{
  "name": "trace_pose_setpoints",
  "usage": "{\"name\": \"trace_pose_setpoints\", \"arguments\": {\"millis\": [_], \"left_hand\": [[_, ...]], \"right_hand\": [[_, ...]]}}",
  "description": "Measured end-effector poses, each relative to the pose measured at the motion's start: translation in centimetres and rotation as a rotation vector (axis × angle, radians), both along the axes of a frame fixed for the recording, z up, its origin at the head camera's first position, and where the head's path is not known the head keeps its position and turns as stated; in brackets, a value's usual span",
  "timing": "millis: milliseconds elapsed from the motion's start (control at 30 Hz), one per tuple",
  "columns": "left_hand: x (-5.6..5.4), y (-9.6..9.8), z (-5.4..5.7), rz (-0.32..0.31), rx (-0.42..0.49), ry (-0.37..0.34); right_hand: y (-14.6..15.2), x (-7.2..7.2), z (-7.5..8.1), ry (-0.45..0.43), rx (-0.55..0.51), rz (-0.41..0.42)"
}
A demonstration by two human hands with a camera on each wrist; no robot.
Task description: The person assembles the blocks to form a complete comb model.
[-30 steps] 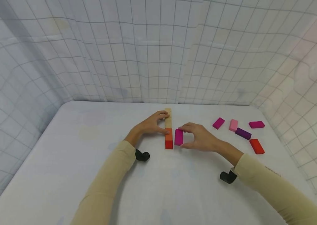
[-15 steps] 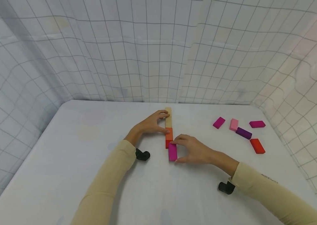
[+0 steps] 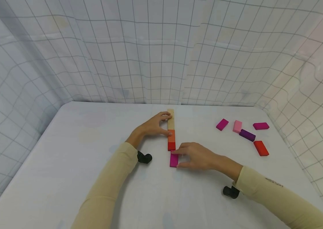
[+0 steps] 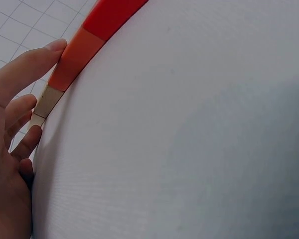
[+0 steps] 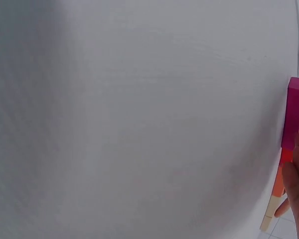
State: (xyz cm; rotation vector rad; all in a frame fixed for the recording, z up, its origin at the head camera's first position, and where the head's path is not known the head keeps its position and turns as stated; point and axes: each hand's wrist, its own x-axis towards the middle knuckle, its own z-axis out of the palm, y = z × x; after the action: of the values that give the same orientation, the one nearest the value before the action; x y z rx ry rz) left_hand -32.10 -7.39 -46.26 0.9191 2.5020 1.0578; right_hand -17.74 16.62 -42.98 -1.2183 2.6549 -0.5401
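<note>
On the white table a straight row of blocks runs toward me. Two natural wood blocks [image 3: 171, 123] lie at its far end, then an orange block [image 3: 171, 138] and a red block [image 3: 171, 146]. My left hand [image 3: 154, 125] lies along the row's left side; its thumb touches the orange block and its fingers rest at the wood blocks [image 4: 48, 101]. At the near end my right hand [image 3: 198, 156] holds a magenta block [image 3: 174, 161] by its ends, between thumb and fingers. The block lies against or very close to the red block, slightly right of the row's line.
Loose blocks lie at the right: a magenta block [image 3: 222, 124], a pink block [image 3: 237, 126], a dark purple block [image 3: 247, 135], another magenta block [image 3: 261, 126] and a red block [image 3: 261, 148]. Behind the table [image 3: 107, 127] hangs a white gridded curtain [image 3: 155, 57].
My right hand has carried the magenta block from right of the row toward me and leftward, down to the row's near end. The left hand has stayed in place.
</note>
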Motion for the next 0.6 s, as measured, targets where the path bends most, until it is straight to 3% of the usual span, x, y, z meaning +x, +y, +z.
{"name": "trace_pose_setpoints", "arguments": {"millis": [167, 367, 600], "left_hand": [[-0.09, -0.14, -0.1, -0.01, 0.003, 0.01], [0.05, -0.17, 0.07, -0.008, 0.002, 0.012], [0.09, -0.05, 0.24, -0.007, 0.002, 0.011]], "right_hand": [[-0.12, 0.02, -0.38, -0.027, 0.004, 0.03], [-0.46, -0.23, -0.84, 0.001, -0.025, 0.056], [-0.75, -0.22, -0.47, -0.006, 0.012, 0.03]]}}
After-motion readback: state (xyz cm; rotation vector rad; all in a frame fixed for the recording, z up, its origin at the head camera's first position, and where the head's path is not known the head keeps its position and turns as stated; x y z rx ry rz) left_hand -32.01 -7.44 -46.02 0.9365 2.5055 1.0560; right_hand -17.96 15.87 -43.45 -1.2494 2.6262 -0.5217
